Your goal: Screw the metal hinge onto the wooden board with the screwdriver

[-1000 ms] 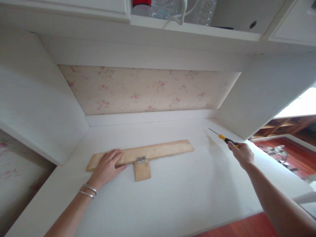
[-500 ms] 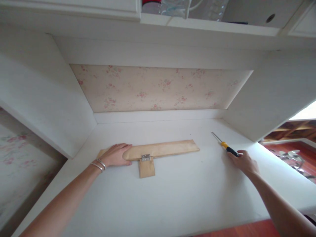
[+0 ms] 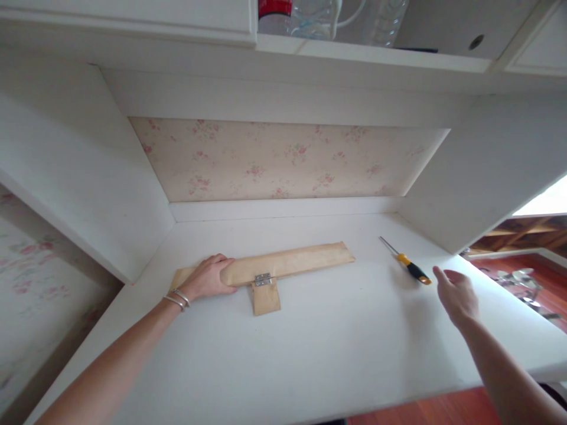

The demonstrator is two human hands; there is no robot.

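Note:
A long wooden board lies on the white desk, joined by a small metal hinge to a short wooden piece. My left hand grips the board's left end, fingers curled over its edge, and the board looks tilted up slightly. A yellow-and-black screwdriver lies on the desk at the right. My right hand hovers just right of the screwdriver's handle, fingers loose and apart, holding nothing.
White side panels flank the desk recess, with a floral back panel behind. An upper shelf holds a clear jug and bottles. Red wooden floor shows beyond the desk's right edge.
My right hand set the screwdriver down on the desk and pulled back from it. My left hand shifted to grip the board's left end and tipped the board.

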